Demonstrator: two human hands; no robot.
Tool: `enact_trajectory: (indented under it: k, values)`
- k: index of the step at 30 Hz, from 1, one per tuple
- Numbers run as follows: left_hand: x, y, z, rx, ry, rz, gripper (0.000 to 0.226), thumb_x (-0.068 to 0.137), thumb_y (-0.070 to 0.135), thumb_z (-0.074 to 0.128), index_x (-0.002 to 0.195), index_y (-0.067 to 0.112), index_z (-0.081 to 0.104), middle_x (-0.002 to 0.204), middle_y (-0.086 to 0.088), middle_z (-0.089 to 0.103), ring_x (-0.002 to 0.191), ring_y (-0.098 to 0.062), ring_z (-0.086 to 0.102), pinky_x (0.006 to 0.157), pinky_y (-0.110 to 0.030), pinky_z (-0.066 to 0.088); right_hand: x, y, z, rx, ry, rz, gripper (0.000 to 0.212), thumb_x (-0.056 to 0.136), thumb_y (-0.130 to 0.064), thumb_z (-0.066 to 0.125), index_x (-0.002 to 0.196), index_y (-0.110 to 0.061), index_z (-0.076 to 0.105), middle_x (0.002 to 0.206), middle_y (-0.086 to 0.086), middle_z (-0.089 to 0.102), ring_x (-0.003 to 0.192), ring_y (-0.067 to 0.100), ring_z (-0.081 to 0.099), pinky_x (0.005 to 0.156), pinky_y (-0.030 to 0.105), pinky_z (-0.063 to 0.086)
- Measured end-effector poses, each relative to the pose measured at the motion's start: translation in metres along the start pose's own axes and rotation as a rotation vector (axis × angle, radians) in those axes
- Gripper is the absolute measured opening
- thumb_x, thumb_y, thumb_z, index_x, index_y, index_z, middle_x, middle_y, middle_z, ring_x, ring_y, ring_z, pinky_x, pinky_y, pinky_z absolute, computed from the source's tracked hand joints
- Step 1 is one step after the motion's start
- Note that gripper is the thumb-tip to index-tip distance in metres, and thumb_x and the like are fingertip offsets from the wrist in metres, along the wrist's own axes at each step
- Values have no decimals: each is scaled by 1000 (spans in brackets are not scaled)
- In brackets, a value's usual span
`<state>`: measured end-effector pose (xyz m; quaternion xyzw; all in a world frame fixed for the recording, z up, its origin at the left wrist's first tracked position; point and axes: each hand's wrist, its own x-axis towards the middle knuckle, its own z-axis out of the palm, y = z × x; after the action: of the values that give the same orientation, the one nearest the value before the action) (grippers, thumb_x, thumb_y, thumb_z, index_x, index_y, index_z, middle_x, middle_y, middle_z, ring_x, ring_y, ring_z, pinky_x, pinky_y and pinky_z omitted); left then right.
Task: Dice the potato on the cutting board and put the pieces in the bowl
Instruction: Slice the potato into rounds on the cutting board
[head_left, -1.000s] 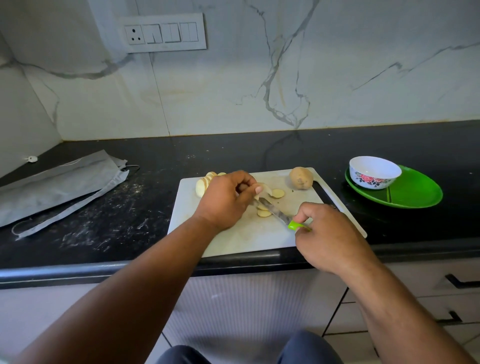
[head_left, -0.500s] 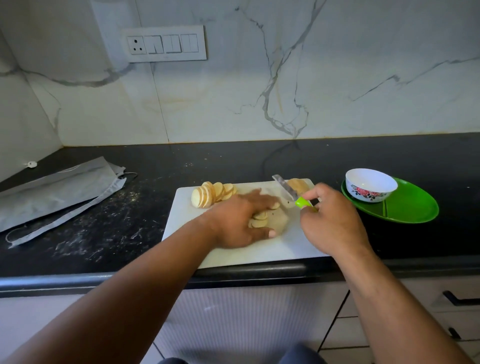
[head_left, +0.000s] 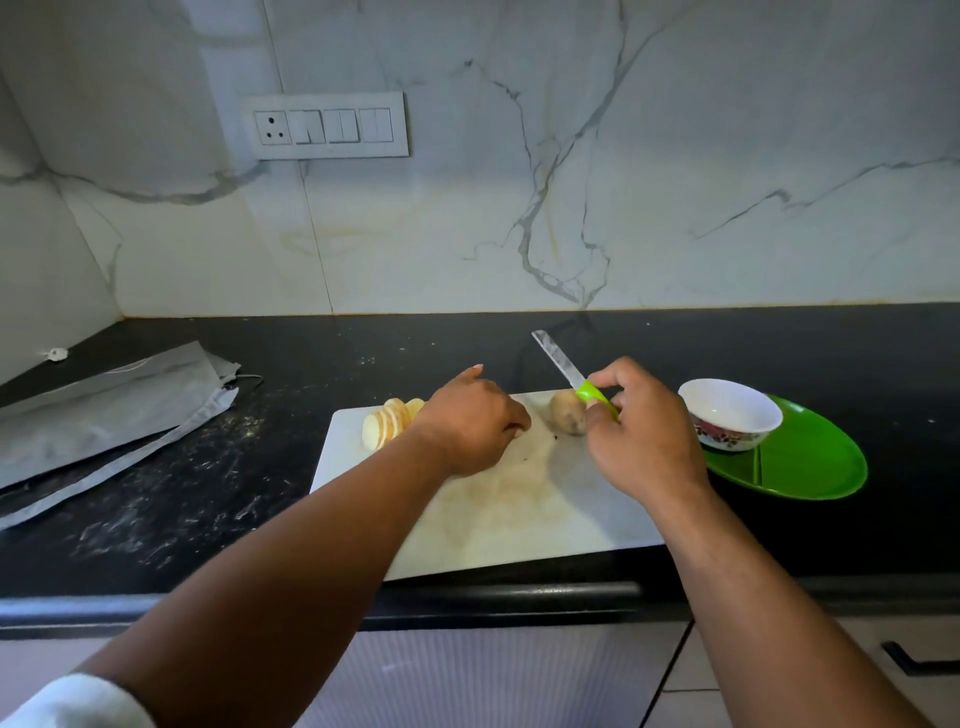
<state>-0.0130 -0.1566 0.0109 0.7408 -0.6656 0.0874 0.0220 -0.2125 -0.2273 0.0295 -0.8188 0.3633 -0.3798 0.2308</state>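
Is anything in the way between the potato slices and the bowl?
Yes. Going from the potato slices toward the bowl, the left hand, the unpeeled potato piece and the right hand holding the knife sit between.

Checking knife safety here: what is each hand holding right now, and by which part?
The right hand grips the knife by its green handle, blade raised. Whether the left hand holds anything cannot be told.

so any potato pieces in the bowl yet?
No, the bowl on the green plate shows only its bare white inside.

left hand (head_left: 470, 423) curled, right hand (head_left: 641, 434) gripping
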Motion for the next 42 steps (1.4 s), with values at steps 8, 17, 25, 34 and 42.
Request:
enact_trajectory:
  k: [8,17,25,34,42]
  values:
    - [8,-30,-22,-268,0,-236,26,99,38,60,121,35,75,128,7,71,120,-18,63,111,-37,43,39,7,20,22,27,15,11,85,-25,59,93,-32,56,66,-6,61,62,16,59,56,34,48]
    - [14,-52,-13,-223,-365,-32,49,102,53,57,149,48,48,162,12,42,148,-18,41,125,-47,29,45,35,48,92,42,180,37,74,-51,78,94,-24,63,86,-11,66,79,17,63,66,30,48]
    - [15,-51,-21,-181,-301,-141,36,103,43,59,138,43,63,150,9,57,133,-19,55,115,-44,41,43,37,51,-9,28,155,59,55,-72,78,62,-19,53,59,-4,55,54,16,54,46,31,41]
    - [-26,-61,-46,-563,155,-360,38,108,44,48,141,32,63,143,3,64,131,-19,58,107,-32,42,37,34,46,139,-82,43,58,53,-48,91,105,-33,71,86,-16,67,80,0,63,70,20,52]
    - [-91,-59,-19,-446,612,-214,20,95,37,73,108,24,80,97,15,74,87,-6,66,83,-38,59,23,-5,52,238,-517,-220,108,50,-39,97,140,-54,39,102,-19,70,104,-5,61,95,24,45]
